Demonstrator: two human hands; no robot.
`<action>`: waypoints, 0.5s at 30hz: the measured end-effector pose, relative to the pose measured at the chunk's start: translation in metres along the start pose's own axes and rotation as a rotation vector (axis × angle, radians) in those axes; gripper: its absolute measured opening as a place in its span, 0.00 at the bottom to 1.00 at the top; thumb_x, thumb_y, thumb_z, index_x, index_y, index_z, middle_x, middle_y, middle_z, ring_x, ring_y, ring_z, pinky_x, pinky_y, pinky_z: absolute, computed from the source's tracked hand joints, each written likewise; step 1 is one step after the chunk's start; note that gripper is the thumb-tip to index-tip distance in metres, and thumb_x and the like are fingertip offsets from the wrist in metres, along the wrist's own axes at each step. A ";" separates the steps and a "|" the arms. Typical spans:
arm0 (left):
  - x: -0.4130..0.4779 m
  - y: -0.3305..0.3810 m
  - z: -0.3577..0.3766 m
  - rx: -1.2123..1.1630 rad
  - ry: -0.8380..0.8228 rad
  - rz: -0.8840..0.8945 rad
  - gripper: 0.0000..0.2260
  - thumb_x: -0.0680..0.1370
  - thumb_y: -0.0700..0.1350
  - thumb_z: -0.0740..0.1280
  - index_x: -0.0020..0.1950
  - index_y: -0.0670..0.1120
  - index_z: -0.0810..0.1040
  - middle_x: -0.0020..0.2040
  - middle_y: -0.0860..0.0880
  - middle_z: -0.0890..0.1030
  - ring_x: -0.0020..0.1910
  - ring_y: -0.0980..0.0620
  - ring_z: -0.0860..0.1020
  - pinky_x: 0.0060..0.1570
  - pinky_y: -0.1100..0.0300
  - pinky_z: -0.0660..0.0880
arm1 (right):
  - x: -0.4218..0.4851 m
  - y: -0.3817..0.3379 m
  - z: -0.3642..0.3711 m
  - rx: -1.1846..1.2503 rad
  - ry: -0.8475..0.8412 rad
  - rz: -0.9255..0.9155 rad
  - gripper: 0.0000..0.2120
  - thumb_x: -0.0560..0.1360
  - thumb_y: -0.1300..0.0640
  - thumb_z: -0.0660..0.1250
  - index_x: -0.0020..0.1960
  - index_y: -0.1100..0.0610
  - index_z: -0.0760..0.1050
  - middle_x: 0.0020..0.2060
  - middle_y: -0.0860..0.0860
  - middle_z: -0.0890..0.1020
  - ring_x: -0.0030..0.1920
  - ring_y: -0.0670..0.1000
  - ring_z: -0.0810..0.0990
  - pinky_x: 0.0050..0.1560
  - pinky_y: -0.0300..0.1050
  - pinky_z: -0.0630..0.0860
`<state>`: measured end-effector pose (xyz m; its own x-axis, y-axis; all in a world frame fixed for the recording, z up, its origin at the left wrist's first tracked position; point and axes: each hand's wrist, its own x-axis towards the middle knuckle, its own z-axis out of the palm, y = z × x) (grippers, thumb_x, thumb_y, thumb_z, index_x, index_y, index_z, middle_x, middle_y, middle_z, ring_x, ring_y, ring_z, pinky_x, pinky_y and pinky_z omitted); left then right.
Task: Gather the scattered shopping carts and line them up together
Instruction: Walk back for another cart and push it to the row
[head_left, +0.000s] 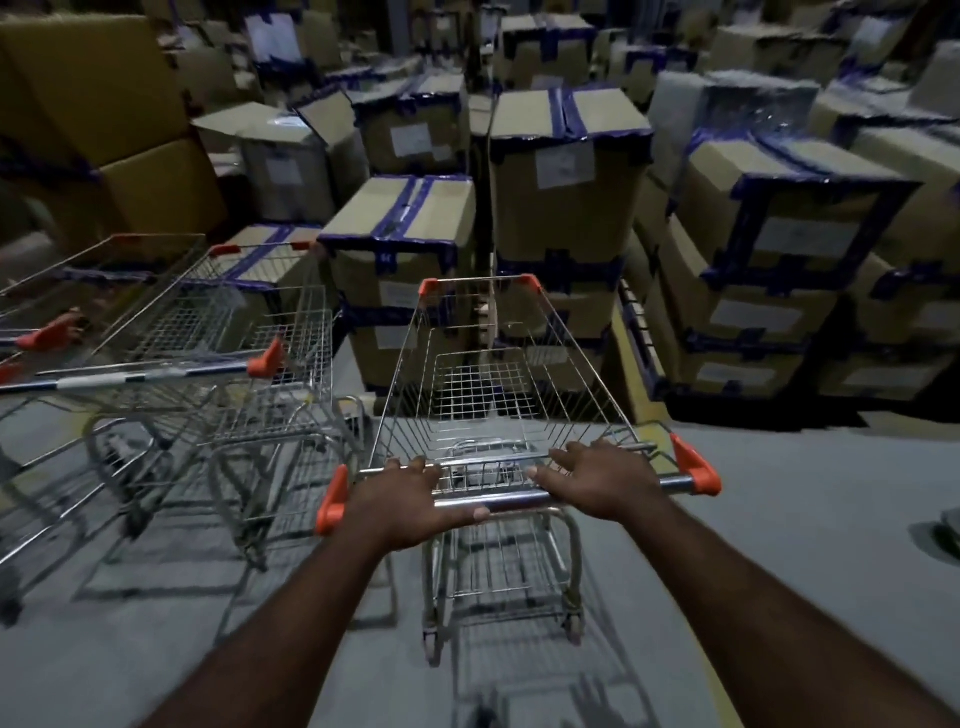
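A wire shopping cart (498, 374) with orange corner caps stands right in front of me, its nose close to a stack of boxes. My left hand (405, 499) grips its metal handle bar (519, 501) near the left end, thumb under the bar. My right hand (602, 480) lies over the bar on the right side, fingers stretched forward across it. To the left, two more carts stand side by side: a near one (218, 338) and another (78, 291) at the frame's left edge.
Stacks of taped cardboard boxes (566, 171) fill the space ahead and to the right, with larger brown cartons (104, 104) at upper left. The grey floor (805, 519) carries a yellow line (623, 364) beside the right-hand stacks.
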<state>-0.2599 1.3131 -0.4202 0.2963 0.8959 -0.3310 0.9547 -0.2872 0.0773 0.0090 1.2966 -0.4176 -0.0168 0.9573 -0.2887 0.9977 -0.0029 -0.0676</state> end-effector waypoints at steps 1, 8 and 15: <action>0.013 -0.002 -0.005 0.005 0.002 0.000 0.58 0.59 0.87 0.42 0.80 0.54 0.59 0.81 0.49 0.59 0.78 0.41 0.60 0.71 0.41 0.64 | 0.014 0.003 -0.004 0.002 0.000 -0.002 0.44 0.72 0.20 0.42 0.78 0.44 0.65 0.76 0.49 0.69 0.74 0.55 0.67 0.65 0.57 0.67; 0.093 -0.002 -0.030 -0.002 0.021 -0.027 0.58 0.59 0.87 0.41 0.78 0.53 0.63 0.80 0.47 0.62 0.76 0.41 0.62 0.70 0.41 0.65 | 0.098 0.027 -0.030 0.036 0.010 -0.037 0.42 0.73 0.21 0.44 0.75 0.44 0.69 0.75 0.49 0.70 0.73 0.56 0.68 0.66 0.57 0.68; 0.128 0.003 -0.048 -0.032 -0.023 -0.055 0.56 0.62 0.86 0.44 0.80 0.53 0.58 0.81 0.46 0.56 0.79 0.41 0.56 0.71 0.40 0.61 | 0.148 0.044 -0.043 0.048 -0.024 -0.040 0.47 0.67 0.19 0.40 0.77 0.42 0.66 0.78 0.47 0.65 0.76 0.56 0.64 0.70 0.60 0.66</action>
<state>-0.2177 1.4425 -0.4174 0.2431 0.9019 -0.3570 0.9700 -0.2264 0.0886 0.0533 1.4508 -0.4222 -0.0586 0.9496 -0.3080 0.9919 0.0205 -0.1255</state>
